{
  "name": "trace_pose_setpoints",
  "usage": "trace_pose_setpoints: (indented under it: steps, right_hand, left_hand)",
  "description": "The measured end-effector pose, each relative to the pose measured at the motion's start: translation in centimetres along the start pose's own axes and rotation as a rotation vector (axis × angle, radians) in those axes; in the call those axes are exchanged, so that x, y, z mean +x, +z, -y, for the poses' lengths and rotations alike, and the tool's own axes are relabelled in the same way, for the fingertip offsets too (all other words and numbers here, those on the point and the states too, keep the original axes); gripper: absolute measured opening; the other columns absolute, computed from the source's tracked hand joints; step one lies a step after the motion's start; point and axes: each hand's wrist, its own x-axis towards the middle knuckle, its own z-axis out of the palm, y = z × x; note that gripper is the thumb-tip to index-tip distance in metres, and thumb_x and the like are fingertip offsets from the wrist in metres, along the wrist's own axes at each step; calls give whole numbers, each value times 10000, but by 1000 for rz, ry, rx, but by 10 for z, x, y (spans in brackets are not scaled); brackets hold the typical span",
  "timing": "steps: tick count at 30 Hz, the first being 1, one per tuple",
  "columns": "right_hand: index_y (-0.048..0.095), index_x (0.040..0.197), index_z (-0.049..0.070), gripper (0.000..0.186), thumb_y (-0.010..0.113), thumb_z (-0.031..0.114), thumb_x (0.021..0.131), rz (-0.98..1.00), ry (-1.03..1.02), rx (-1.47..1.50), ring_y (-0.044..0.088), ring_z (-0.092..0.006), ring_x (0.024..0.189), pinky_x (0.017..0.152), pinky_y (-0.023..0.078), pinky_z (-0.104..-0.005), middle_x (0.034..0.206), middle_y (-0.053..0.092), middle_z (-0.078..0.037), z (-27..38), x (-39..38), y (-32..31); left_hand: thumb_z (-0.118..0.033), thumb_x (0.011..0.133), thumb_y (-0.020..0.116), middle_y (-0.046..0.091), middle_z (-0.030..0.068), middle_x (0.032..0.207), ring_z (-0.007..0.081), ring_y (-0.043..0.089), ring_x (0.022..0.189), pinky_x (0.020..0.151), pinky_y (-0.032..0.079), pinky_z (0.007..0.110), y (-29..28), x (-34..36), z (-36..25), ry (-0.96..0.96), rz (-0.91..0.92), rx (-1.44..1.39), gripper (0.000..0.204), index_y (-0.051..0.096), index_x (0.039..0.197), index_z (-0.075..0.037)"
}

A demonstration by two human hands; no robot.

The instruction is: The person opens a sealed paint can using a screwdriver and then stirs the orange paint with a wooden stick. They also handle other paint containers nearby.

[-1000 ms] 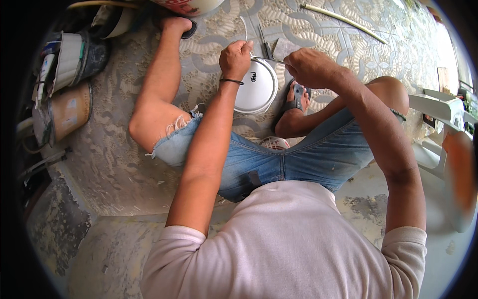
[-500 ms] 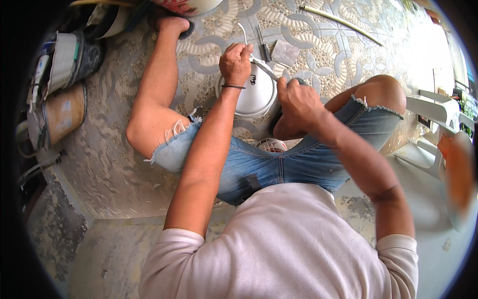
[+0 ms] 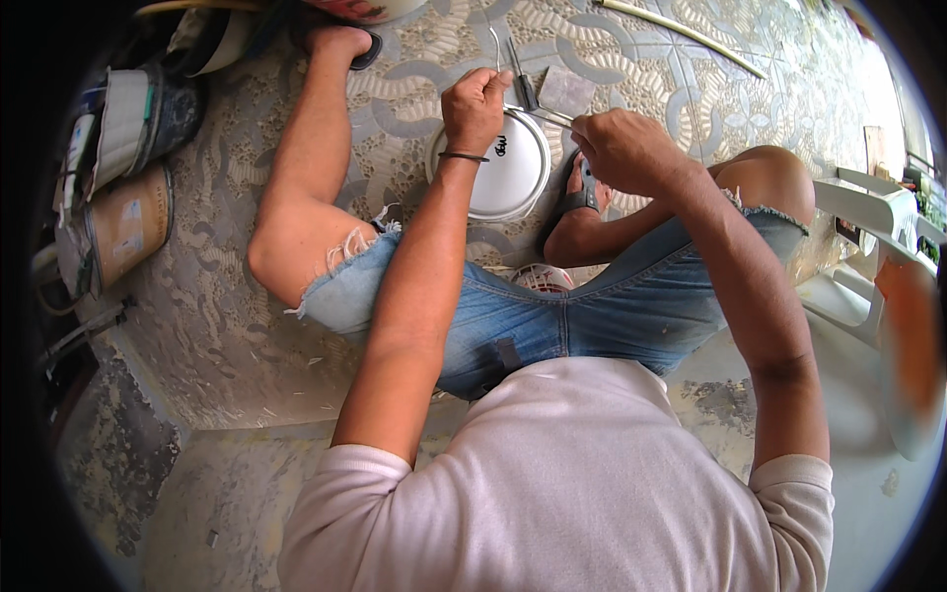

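Note:
A white round lid [image 3: 513, 178] lies on the patterned tile floor between my feet. My left hand [image 3: 475, 104] is a closed fist just above the lid's far edge, holding a thin wire [image 3: 494, 44] that sticks up past the knuckles. My right hand [image 3: 619, 148] is to the right of the lid, closed on a slim metal tool [image 3: 545, 115] whose tip points toward my left hand. A dark thin tool [image 3: 521, 84] and a grey square piece [image 3: 565, 91] lie on the floor just beyond the lid.
Paint cans [image 3: 126, 222] and a bucket [image 3: 128, 113] stand at the left. A white plastic chair [image 3: 868, 207] is at the right. A long pale stick [image 3: 681, 35] lies at the top. My sandalled right foot [image 3: 577, 192] rests beside the lid, and a step edge runs below my legs.
My right hand dipped down over the lid half a second ago and has come back up to the right. My left hand has stayed above the lid's far edge.

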Motion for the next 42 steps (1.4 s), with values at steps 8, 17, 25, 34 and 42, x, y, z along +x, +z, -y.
trace_pose_setpoints:
  steps: [8,17,25,34,42]
  right_hand:
    - [720,972,-34,157,625,48,878,108,-152,-136,749,-398,952,885,585,-483,915,748,-234,34,38,-49]
    - [695,994,-53,177,628,61,877,-77,-209,-302,772,-321,778,646,626,-413,856,729,-175,58,-3,11]
    - [639,1111,-38,234,574,101,935,-203,50,-135,759,-373,800,704,616,-478,897,727,-236,21,-19,52]
    - [710,957,9,223,582,180,1019,26,-81,-46,724,-402,889,824,571,-506,877,729,-216,-28,18,-18]
    - [719,928,-35,240,609,152,1029,87,-260,-58,718,-412,844,818,565,-501,838,716,-233,-28,48,-40]
  left_hand:
    - [-240,972,776,648,72,650,138,562,588,576,452,323,-6,-6,-1,42,-51,-69,262,748,843,-13]
    - [-287,1004,738,675,24,686,100,594,641,611,474,304,-7,-5,12,-122,-42,-111,325,746,845,-4]
    - [-287,1012,730,699,53,710,119,615,649,628,491,306,-1,-5,4,-94,-46,-68,296,759,876,-26]
    - [-260,1007,730,711,71,711,157,658,629,616,505,317,-1,-4,7,-82,-78,-41,274,757,866,-27]
    - [-232,990,746,733,102,955,183,698,823,687,529,322,-5,-8,7,32,-248,18,217,720,1042,-23]
